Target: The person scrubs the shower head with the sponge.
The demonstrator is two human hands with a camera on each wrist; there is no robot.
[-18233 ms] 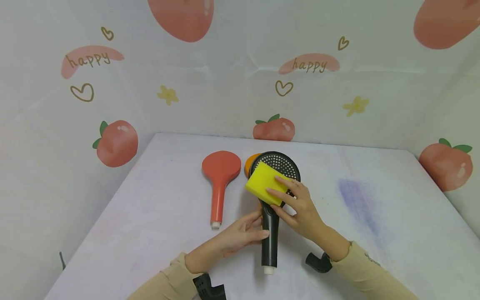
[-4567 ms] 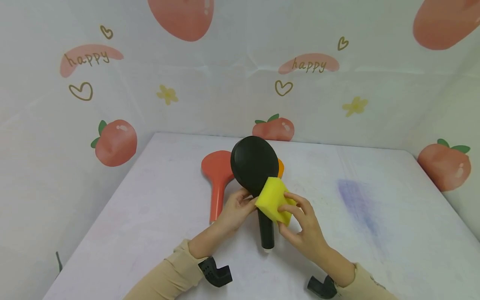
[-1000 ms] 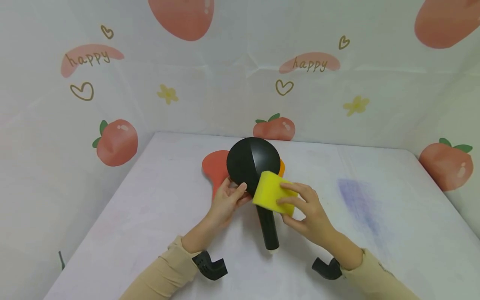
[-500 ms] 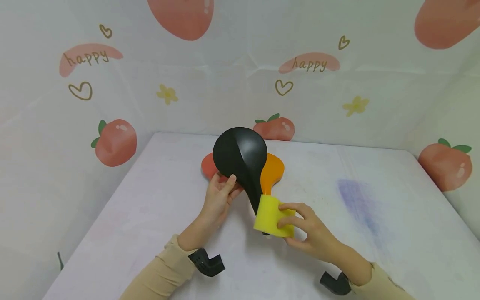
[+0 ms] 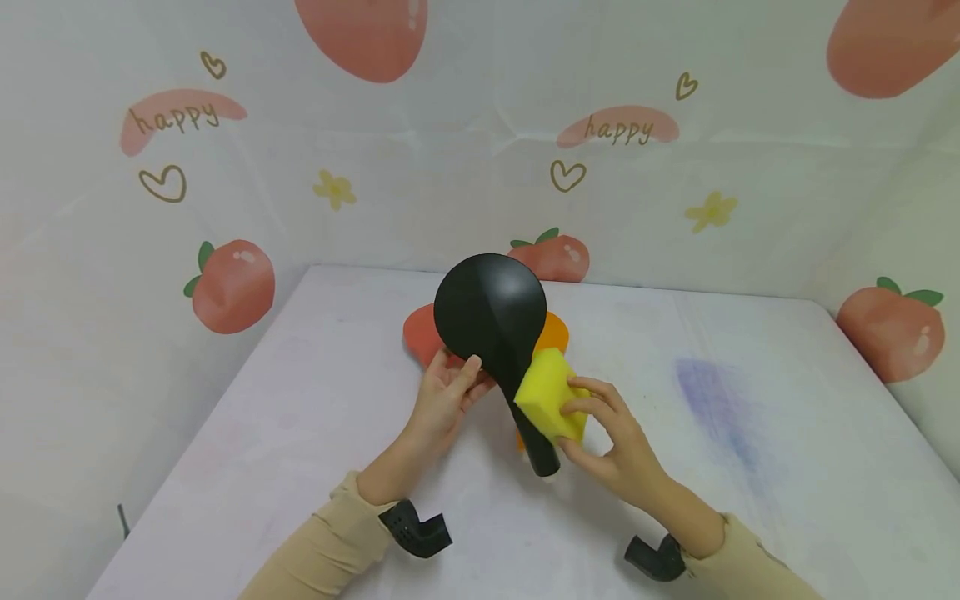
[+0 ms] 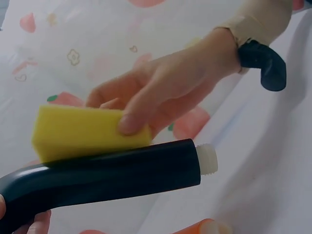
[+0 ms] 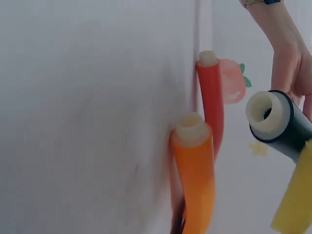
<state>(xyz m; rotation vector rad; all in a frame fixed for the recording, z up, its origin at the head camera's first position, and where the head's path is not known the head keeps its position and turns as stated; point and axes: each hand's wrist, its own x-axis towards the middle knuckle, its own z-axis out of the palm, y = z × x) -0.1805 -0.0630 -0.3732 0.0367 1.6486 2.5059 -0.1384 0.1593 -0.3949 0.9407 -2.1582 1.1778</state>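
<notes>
My left hand [image 5: 438, 400] holds a black shower head [image 5: 487, 304] by the underside of its round head, thumb at the rim. Its smooth back faces up, and the handle slants down to the right. My right hand [image 5: 626, 446] pinches a yellow sponge [image 5: 551, 392] between thumb and fingers, laid against the handle. In the left wrist view the sponge [image 6: 87, 134] lies along the black handle [image 6: 131, 170], near its white threaded end [image 6: 208, 158]. The spray face is hidden underneath.
Behind the black one lie a red shower head [image 5: 422, 333] and an orange shower head [image 5: 553, 332], both partly covered. Their handle ends show in the right wrist view. The white table [image 5: 315, 400] bears a blue-purple smudge [image 5: 716, 408]; a printed cloth [image 5: 450, 167] hangs behind.
The black shower head has turned from spray face up to back up since the oldest frame. Over the last half second the sponge moved up the handle from its end; the head shifted slightly right.
</notes>
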